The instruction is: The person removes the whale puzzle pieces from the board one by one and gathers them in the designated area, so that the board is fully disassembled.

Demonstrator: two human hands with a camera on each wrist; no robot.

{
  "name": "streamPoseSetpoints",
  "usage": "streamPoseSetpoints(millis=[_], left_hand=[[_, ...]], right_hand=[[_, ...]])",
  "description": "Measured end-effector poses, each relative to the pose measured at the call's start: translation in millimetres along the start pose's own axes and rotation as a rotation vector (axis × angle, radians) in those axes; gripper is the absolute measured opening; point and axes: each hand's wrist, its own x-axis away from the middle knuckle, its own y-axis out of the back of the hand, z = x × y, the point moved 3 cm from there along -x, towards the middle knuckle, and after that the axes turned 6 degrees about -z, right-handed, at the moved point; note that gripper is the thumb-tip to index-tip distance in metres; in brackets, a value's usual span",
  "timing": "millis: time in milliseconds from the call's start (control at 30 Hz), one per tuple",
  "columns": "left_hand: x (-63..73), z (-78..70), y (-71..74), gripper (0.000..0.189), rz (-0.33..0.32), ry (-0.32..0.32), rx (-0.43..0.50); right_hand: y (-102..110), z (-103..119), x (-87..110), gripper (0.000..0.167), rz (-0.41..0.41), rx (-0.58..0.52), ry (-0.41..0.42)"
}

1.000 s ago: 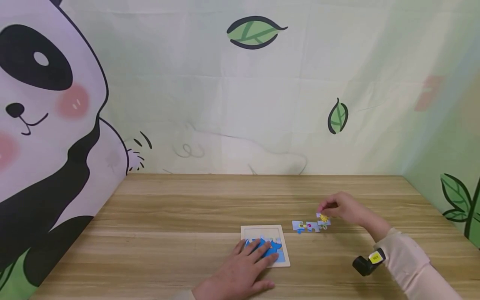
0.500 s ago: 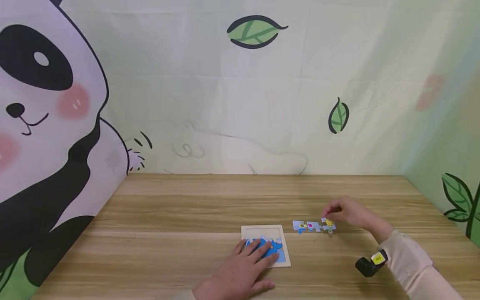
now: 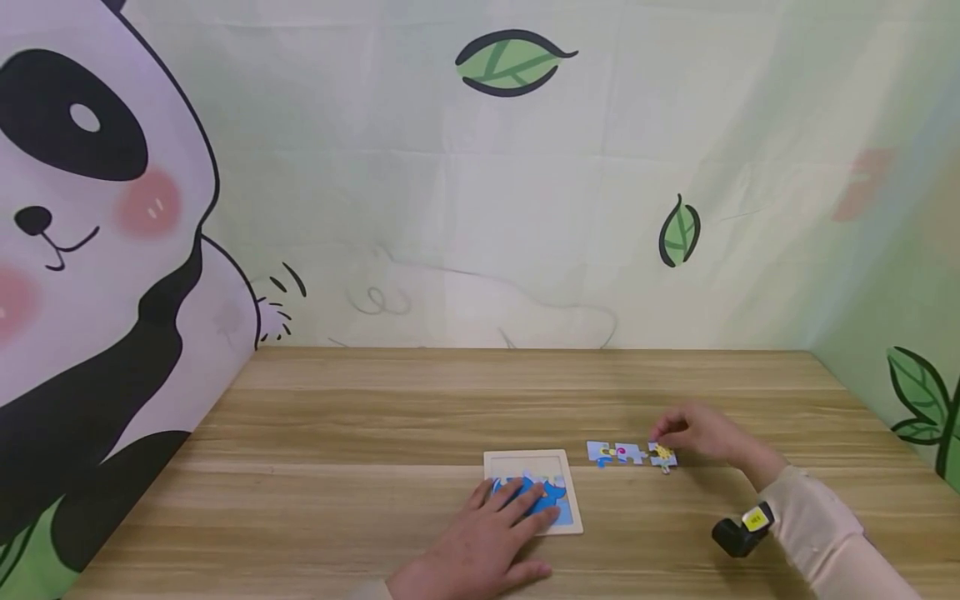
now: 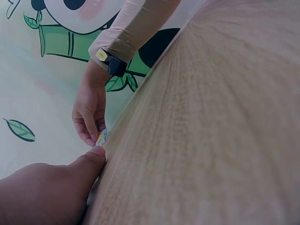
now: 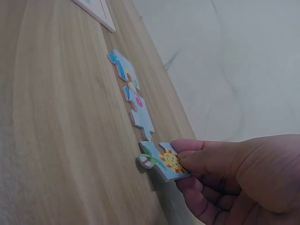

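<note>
In the head view my left hand (image 3: 480,546) rests with spread fingers on a square wooden puzzle tray (image 3: 525,454), over a partly filled blue picture (image 3: 557,492) that the fingers partly hide. The tray's upper part shows bare wood. My right hand (image 3: 701,433) pinches a jigsaw piece with a yellow sun (image 5: 171,159) between thumb and fingers; the right wrist view shows the piece tilted, close over the table. Left of it lie two more pale blue jigsaw pieces, a middle piece with a pink spot (image 5: 140,112) and a far piece with a blue edge (image 5: 123,68), nearly end to end.
The wood-grain table (image 3: 337,467) meets a printed cloth wall (image 3: 450,208) at the back, with a panda (image 3: 172,250) on the left and leaves. A black wrist camera (image 3: 738,533) hangs by my right sleeve (image 3: 817,525).
My right hand has moved a little right and nearer to me with the sun jigsaw piece, widening the gap to the other two. The left hand stays on the tray.
</note>
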Motion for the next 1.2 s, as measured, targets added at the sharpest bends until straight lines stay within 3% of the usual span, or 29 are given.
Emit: streamPoseSetpoints(millis=[767,1200], left_hand=[[1.1,1.0,0.2,0.062,0.017,0.010,0.013],[0.6,0.8,1.2,0.062,0.013,0.009,0.010]], right_hand=[[-9,-11,-0.9,0.010,-0.033,0.024,-0.095],[-12,1,4.4,0.015,-0.183,0.105,-0.085]])
